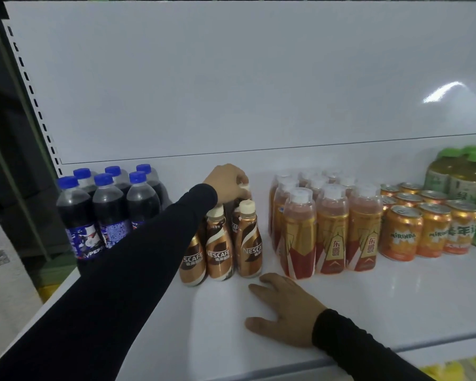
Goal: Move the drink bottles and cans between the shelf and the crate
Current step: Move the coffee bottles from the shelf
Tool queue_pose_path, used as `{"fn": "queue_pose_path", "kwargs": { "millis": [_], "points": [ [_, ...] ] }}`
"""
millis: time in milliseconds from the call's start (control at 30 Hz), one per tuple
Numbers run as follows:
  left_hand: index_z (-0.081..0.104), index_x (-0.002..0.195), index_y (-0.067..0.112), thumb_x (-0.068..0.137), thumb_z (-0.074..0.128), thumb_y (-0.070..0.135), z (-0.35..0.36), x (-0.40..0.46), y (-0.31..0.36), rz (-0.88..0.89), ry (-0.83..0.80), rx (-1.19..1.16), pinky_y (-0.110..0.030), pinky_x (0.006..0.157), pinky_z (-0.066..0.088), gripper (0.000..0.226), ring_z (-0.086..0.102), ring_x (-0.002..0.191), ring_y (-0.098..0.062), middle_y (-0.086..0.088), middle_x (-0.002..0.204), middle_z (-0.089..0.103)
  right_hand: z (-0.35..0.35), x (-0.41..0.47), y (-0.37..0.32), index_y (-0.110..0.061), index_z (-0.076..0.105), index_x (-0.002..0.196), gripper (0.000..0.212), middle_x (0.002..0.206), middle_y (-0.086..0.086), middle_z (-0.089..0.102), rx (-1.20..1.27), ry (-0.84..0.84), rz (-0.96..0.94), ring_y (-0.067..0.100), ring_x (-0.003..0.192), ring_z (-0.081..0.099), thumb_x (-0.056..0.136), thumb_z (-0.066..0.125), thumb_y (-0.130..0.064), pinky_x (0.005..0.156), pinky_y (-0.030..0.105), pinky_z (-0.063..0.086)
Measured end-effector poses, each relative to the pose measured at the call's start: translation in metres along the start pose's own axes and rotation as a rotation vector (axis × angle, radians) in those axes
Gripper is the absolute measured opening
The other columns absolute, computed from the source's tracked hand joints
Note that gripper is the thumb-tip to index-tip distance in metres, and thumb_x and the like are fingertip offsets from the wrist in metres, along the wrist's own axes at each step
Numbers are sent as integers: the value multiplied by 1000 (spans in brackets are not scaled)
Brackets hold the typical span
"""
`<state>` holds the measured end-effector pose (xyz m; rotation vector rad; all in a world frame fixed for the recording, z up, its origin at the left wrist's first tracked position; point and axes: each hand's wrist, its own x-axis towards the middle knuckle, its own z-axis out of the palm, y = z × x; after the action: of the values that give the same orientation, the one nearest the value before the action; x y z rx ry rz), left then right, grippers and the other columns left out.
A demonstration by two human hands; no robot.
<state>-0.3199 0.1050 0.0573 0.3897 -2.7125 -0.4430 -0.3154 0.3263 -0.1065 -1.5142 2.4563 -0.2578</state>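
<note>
On the white shelf (368, 306) stand several brown Nescafe coffee bottles (220, 243) with cream caps, left of centre. My left hand (228, 182) reaches over them and grips the cap of a back-row coffee bottle (243, 188); its body is mostly hidden behind the front bottles. My right hand (283, 309) rests flat on the shelf surface just in front of the coffee bottles, fingers spread, holding nothing. No crate is in view.
Several blue-capped Pepsi bottles (107, 210) stand at the shelf's left end. Gold and red energy drink bottles (330, 229) stand right of the coffee, then orange Mirinda cans (429, 229) and green-capped tea bottles (462, 177) at the far right. The white back panel (231, 92) rises behind.
</note>
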Motion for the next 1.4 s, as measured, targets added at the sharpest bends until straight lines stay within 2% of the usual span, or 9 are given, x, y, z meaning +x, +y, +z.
{"fn": "queue_pose_path", "kwargs": {
  "millis": [133, 367, 500, 700, 800, 900, 1033, 1200, 1400],
  "points": [
    [67, 126, 12, 95, 66, 24, 7, -1, 0, 31, -49, 123, -23, 90, 40, 33, 59, 116, -22, -6, 130, 65, 0, 0, 0, -34, 21, 156, 87, 164, -4, 14, -5, -8, 1, 18, 149, 14, 85, 35, -82, 120, 37, 16],
    [68, 126, 13, 96, 63, 17, 8, 0, 0, 31, -59, 121, -22, 90, 40, 30, 58, 117, -21, -5, 131, 64, -2, -2, -1, -34, 18, 157, 87, 165, -4, 11, -7, -34, 13, 20, 151, 10, 86, 34, -81, 122, 38, 11],
    [67, 126, 14, 95, 65, 20, 4, 0, 0, 24, -91, 108, -24, 90, 41, 32, 58, 116, -20, -5, 131, 63, -2, -3, 0, -34, 17, 157, 89, 165, -4, 11, -1, -35, 13, 19, 151, 10, 84, 33, -83, 122, 38, 12],
    [64, 130, 16, 92, 68, 29, -14, -3, -7, -14, -92, 55, -25, 86, 42, 40, 56, 103, -15, -2, 128, 64, -3, -3, -2, -34, 19, 157, 106, 165, -5, 12, 23, -30, 11, 19, 151, 12, 67, 21, -90, 121, 37, 12],
    [66, 125, 15, 93, 67, 31, -24, -5, -17, -74, -32, 76, -26, 87, 43, 36, 56, 105, -16, -2, 126, 64, -1, -2, -1, -34, 20, 156, 99, 164, -5, 14, 30, -14, 12, 18, 149, 16, 75, 27, -89, 122, 36, 17],
    [69, 116, 14, 89, 70, 39, -27, -10, -26, -139, -63, 176, -29, 84, 44, 37, 57, 103, -19, -1, 114, 65, 0, -1, 0, -33, 21, 157, 88, 164, -5, 13, 15, -7, 8, 17, 149, 16, 85, 36, -82, 121, 35, 16],
    [74, 106, 13, 84, 76, 38, -24, -14, -26, -183, -108, 215, -31, 81, 49, 33, 62, 100, -21, -3, 107, 70, 0, -1, 0, -33, 20, 157, 88, 164, -6, 12, 16, -14, 14, 17, 149, 14, 85, 36, -81, 122, 36, 16],
    [75, 102, 11, 86, 74, 30, -27, -13, -21, -189, -155, 242, -30, 73, 46, 24, 64, 98, -23, -5, 103, 73, -1, -1, -1, -33, 20, 157, 88, 164, -6, 13, 17, -6, 11, 16, 149, 15, 85, 36, -81, 121, 35, 17],
    [73, 104, 12, 84, 77, 32, -35, -17, -22, -164, -89, 219, -29, 75, 45, 29, 62, 95, -21, -3, 105, 70, 0, -1, 0, -32, 22, 156, 87, 163, -5, 16, 13, 7, 7, 16, 147, 18, 85, 37, -81, 120, 35, 18]
  ]
}}
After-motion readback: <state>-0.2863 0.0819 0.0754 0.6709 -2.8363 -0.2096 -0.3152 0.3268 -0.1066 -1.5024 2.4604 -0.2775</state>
